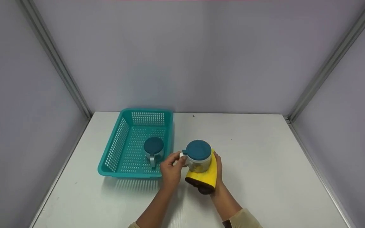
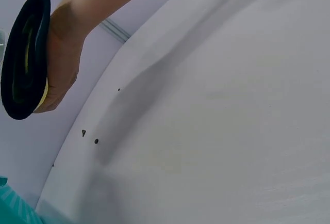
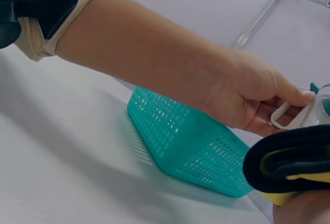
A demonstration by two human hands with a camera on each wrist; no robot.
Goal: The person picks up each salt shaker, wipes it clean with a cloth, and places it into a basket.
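Note:
A clear lidded mug (image 1: 199, 150) with a blue lid and white handle is held up over the table, right of the basket. My left hand (image 1: 171, 171) pinches its handle (image 3: 282, 115) between thumb and fingers. From the other side my right hand (image 1: 219, 167) grips a folded cloth (image 1: 208, 176), yellow on one face and dark on the other, against the mug's body. The right fingers are mostly hidden behind the cloth. In the left wrist view, the rolled dark end of the cloth (image 2: 26, 53) shows beside the right hand (image 2: 63, 69).
A teal perforated basket (image 1: 108, 148) stands on the white table (image 1: 258, 164), left of my hands. Inside it, near the right wall, sits a second blue-lidded mug (image 1: 154, 146), its handle toward me. Grey panels (image 1: 188, 57) enclose the table at the back and sides.

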